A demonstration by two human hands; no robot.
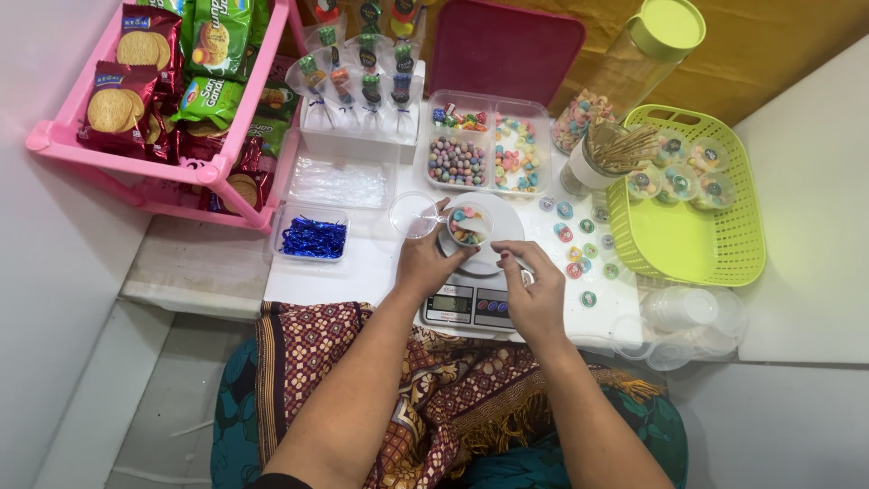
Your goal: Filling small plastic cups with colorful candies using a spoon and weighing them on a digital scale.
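Observation:
A small clear cup point(468, 224) partly filled with coloured candies stands on the white round pan of a kitchen scale point(471, 299). My left hand point(429, 262) rests at the cup's left side, fingers against it. A clear round lid point(413, 215) lies just left of the cup, beyond my fingertips. My right hand point(536, 292) hovers at the pan's right edge with fingers curled; whether it holds something small I cannot tell.
Behind the scale sits a divided clear box of candies point(489, 145) with a pink lid. A green basket point(688, 217) of filled cups is at right, loose ring candies point(579, 249) beside it. Pink biscuit rack point(172, 91) at left, blue twist ties point(312, 237), empty cups point(688, 312).

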